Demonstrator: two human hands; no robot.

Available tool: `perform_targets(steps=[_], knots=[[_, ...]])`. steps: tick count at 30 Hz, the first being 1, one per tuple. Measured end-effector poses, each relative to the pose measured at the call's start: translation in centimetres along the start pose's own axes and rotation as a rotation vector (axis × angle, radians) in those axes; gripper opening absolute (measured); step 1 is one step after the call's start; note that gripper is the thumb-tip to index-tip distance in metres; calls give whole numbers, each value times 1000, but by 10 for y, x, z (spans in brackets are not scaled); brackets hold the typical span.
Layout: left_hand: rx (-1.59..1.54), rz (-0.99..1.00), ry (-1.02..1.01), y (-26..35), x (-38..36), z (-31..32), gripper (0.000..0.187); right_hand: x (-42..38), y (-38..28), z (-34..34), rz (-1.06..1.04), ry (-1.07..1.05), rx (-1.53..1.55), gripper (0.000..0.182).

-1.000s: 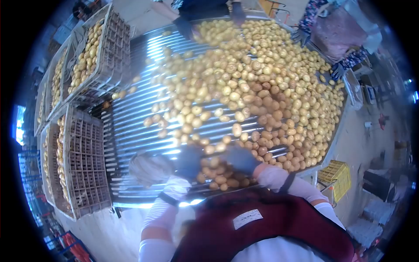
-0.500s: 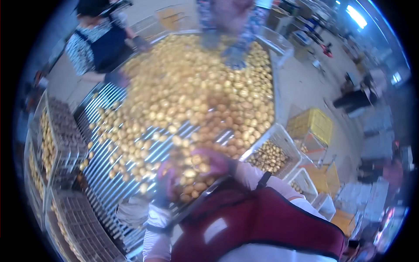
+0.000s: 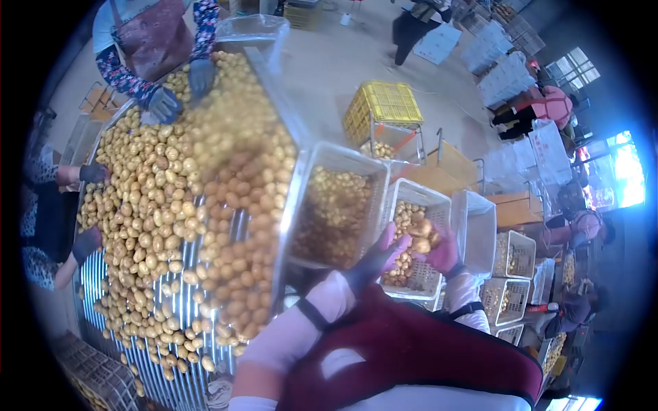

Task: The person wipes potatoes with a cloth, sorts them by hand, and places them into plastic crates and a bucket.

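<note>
Several potatoes (image 3: 424,237) are bunched between my two gloved hands, above a white plastic crate (image 3: 444,205) with more potatoes in it. My left hand (image 3: 384,257), in a pink and dark glove, is cupped at their left side. On their right side, my right hand (image 3: 446,251) curls its pink-gloved fingers around them. The hands hide part of the crate's contents. Left of this crate stands another white crate (image 3: 317,156), holding potatoes deep inside.
A metal roller table (image 3: 92,277) heaped with potatoes fills the left. Across it, one person's gloved hands (image 3: 164,105) rest on the heap; another person's hand (image 3: 87,243) reaches in from the left. A translucent crate (image 3: 478,236) and a yellow crate (image 3: 384,103) stand nearby.
My view has swung right, from the roller table towards the crates. Both hands have left the table's edge with potatoes and are now over a white crate.
</note>
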State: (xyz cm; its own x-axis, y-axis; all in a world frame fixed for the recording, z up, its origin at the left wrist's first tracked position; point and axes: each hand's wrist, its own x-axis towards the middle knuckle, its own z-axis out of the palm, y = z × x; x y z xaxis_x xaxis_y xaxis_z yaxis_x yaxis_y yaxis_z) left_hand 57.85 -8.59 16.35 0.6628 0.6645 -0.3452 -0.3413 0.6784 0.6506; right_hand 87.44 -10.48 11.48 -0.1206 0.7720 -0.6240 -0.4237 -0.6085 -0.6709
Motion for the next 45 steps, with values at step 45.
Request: perform_targets(steps=[45], knots=[[1461,188,1815,37,-259,-359,43,282,173,601,-923,-1026,-1729,32]])
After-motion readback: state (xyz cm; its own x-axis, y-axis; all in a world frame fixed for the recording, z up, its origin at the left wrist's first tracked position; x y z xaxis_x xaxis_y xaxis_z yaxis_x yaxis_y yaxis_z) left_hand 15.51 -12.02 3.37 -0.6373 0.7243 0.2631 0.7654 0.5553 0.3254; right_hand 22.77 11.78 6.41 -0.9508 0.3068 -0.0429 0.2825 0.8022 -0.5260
